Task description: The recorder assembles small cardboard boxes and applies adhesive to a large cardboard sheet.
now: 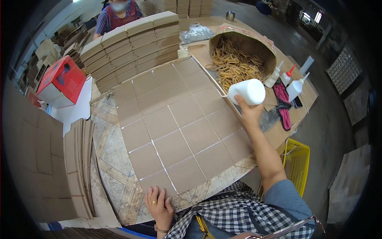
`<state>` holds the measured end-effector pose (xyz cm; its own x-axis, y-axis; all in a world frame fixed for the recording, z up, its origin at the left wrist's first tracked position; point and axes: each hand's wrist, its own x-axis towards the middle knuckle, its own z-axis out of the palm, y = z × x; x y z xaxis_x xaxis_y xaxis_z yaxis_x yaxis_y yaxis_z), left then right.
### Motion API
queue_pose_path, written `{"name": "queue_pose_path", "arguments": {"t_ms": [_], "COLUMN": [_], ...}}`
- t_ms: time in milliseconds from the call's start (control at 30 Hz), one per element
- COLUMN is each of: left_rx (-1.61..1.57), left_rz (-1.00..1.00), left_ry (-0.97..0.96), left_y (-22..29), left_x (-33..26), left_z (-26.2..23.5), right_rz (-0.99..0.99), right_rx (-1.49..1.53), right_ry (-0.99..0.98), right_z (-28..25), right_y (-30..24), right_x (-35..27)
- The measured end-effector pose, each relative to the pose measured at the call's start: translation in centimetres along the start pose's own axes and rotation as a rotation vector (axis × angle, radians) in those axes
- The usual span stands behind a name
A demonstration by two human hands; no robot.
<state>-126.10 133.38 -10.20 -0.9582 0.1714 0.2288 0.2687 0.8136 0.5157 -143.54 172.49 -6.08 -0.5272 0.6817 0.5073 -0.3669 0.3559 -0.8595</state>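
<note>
In my right hand is a white glue bottle, tipped on its side with its nozzle toward the right edge of the cardboard. Fingers and thumb wrap round the bottle. Brown cardboard pieces lie in a grid on the table, and white glue-like lines run along several seams between them. My left hand rests open at the near edge of the grid, fingers stretched out, wearing a ring and holding nothing.
Tall stacked cardboard stands behind the grid, a person beyond it. An open sack of rubber bands lies far right, near small bottles and a pink-black glove. A red box is left, a yellow crate right.
</note>
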Motion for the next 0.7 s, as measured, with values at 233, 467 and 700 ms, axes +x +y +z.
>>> {"name": "queue_pose_path", "arguments": {"t_ms": [233, 467, 700], "left_rx": [0.019, 0.041, 0.046], "left_rz": [0.013, 0.037, 0.029], "left_ry": [0.007, 0.012, 0.011], "left_y": [0.2, 0.1, 0.4], "left_x": [0.0, -0.1, -0.1], "left_z": [0.0, 0.2, 0.2], "right_rz": [0.022, 0.053, 0.028], "right_rx": [-0.045, -0.033, -0.069], "right_ry": [-0.025, -0.012, -0.041], "right_z": [-3.8, -5.9, -8.4], "right_y": [-2.0, -3.9, -5.2], "right_x": [-2.3, -4.1, -5.6]}}
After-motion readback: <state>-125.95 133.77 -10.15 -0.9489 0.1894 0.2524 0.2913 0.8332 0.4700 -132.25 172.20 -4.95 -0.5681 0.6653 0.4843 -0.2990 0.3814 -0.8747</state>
